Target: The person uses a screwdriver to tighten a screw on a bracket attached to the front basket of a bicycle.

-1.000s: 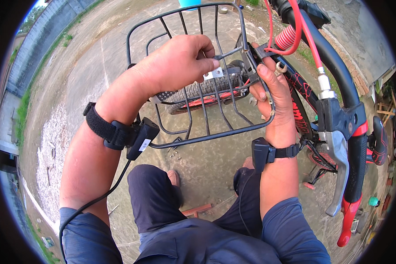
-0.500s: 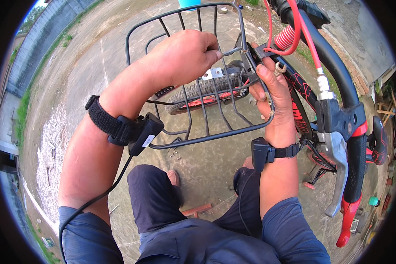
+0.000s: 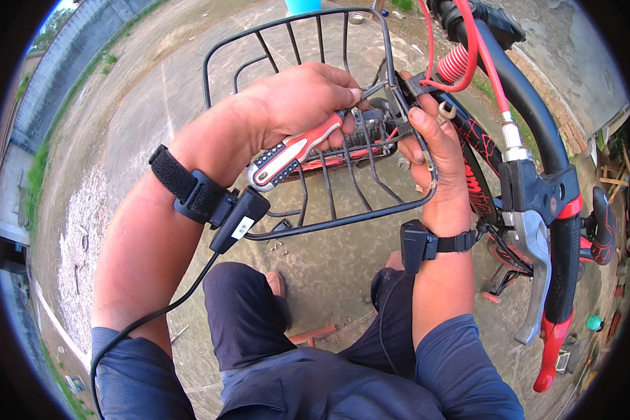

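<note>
A black wire bicycle basket is in front of me, fixed by the handlebar. My left hand reaches over it, fingers closed round a tool with a red and white handle and dark star-patterned sides. The tool's working end is hidden by the fingers, close to the basket's bracket side. At the basket's right side my right hand is closed round the frame and bracket, holding a wrench whose jaw shows past the thumb. Most of the wrench is covered by the hand.
Below the basket is the bicycle's front tyre. The handlebar, silver brake lever and red cables crowd the right side. Small metal parts lie on the concrete below. A light blue bucket stands at the far edge.
My left wrist has turned and the hand has shifted slightly right and down, bringing the red and white tool handle into sight. My right hand has stayed in place with the wrench.
</note>
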`<action>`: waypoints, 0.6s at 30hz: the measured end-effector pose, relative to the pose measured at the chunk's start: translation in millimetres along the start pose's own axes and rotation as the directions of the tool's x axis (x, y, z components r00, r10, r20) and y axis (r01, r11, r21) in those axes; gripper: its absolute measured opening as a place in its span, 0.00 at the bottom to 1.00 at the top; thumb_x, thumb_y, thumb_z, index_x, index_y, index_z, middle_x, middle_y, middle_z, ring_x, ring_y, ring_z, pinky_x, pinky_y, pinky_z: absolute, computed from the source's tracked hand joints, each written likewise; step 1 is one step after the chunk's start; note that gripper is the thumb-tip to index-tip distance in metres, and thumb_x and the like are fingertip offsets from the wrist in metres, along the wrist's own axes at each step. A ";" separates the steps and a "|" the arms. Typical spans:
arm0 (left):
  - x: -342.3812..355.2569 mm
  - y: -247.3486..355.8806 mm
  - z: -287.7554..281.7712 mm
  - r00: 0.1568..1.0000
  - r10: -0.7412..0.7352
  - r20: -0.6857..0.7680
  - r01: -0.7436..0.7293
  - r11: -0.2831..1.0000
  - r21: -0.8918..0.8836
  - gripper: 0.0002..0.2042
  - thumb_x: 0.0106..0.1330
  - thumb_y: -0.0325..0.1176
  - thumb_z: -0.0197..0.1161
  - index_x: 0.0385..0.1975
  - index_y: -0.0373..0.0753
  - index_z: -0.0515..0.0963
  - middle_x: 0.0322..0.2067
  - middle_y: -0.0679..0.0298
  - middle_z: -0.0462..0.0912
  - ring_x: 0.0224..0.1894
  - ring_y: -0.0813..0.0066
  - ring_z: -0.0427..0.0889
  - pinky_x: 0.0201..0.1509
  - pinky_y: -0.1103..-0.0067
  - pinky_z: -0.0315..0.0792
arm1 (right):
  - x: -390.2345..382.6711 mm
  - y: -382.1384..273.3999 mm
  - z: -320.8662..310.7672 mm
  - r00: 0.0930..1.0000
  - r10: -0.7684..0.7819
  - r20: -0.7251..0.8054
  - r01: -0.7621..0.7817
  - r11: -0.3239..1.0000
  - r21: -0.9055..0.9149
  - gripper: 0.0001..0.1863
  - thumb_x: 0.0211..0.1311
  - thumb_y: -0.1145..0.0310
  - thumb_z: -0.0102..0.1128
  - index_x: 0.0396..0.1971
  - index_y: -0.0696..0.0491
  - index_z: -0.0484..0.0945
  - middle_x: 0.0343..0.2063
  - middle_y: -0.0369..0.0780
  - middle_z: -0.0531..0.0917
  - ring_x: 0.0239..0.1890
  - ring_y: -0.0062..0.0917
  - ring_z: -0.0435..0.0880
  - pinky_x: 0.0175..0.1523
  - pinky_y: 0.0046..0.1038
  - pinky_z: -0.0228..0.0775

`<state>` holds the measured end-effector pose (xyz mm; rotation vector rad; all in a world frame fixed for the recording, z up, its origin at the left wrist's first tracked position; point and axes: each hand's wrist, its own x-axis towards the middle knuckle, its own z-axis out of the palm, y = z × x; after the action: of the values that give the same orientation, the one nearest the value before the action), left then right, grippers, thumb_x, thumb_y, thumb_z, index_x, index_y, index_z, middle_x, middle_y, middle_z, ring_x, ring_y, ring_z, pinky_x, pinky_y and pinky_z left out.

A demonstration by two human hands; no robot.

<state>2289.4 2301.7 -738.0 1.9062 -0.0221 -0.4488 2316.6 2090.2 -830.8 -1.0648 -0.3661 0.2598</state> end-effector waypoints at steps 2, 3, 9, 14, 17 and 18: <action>-1.8 3.0 6.3 0.998 0.024 -0.054 -0.019 0.995 0.096 0.11 0.74 0.36 0.52 0.41 0.35 0.77 0.22 0.68 0.78 0.19 0.82 0.77 0.24 0.84 0.71 | 0.1 0.4 -2.7 1.000 0.004 -0.008 -0.004 1.000 -0.015 0.38 0.60 0.63 0.65 0.67 0.60 0.62 0.46 0.34 0.79 0.15 0.08 0.63 0.20 0.13 0.54; -1.9 4.4 8.5 0.996 0.039 -0.078 -0.028 0.989 0.143 0.11 0.74 0.36 0.52 0.41 0.35 0.77 0.22 0.68 0.78 0.19 0.82 0.77 0.24 0.84 0.71 | -0.2 0.3 -3.3 1.000 0.004 -0.017 -0.004 1.000 -0.016 0.37 0.60 0.64 0.65 0.67 0.60 0.62 0.46 0.34 0.79 0.15 0.08 0.63 0.20 0.13 0.54; 0.7 -1.2 12.4 0.920 0.371 -0.129 -0.187 0.702 0.687 0.12 0.65 0.35 0.62 0.41 0.33 0.78 0.25 0.52 0.83 0.28 0.58 0.85 0.36 0.66 0.77 | -1.7 -2.2 8.6 1.000 -0.012 -0.028 0.013 0.999 0.031 0.36 0.60 0.63 0.65 0.66 0.60 0.64 0.44 0.33 0.79 0.15 0.07 0.63 0.21 0.13 0.54; 5.4 -3.2 16.8 0.827 0.547 -0.130 -0.098 0.368 0.925 0.10 0.65 0.36 0.60 0.37 0.35 0.80 0.28 0.49 0.84 0.36 0.48 0.84 0.41 0.60 0.77 | -1.4 0.0 2.1 1.000 -0.006 -0.013 0.006 1.000 0.006 0.36 0.59 0.62 0.65 0.65 0.60 0.65 0.41 0.32 0.79 0.15 0.07 0.63 0.21 0.13 0.53; 6.6 -2.4 16.5 0.834 0.537 -0.130 -0.072 0.338 0.938 0.11 0.67 0.37 0.58 0.39 0.35 0.79 0.26 0.52 0.83 0.30 0.53 0.83 0.38 0.66 0.76 | -1.3 -0.2 2.7 1.000 -0.013 -0.023 0.013 1.000 -0.007 0.36 0.59 0.62 0.64 0.65 0.60 0.65 0.39 0.32 0.79 0.15 0.07 0.63 0.21 0.13 0.53; 6.8 -0.9 14.3 0.864 0.483 -0.139 -0.099 0.435 0.895 0.11 0.68 0.37 0.57 0.39 0.35 0.79 0.25 0.54 0.83 0.29 0.56 0.83 0.37 0.67 0.76 | -1.0 0.5 2.7 0.999 -0.010 -0.031 0.010 1.000 -0.012 0.36 0.59 0.62 0.64 0.65 0.60 0.65 0.39 0.32 0.79 0.15 0.07 0.63 0.21 0.13 0.53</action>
<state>2290.9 2287.7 -745.2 2.9168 -0.4122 0.3000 2314.6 2092.2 -830.2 -1.0777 -0.3452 0.2318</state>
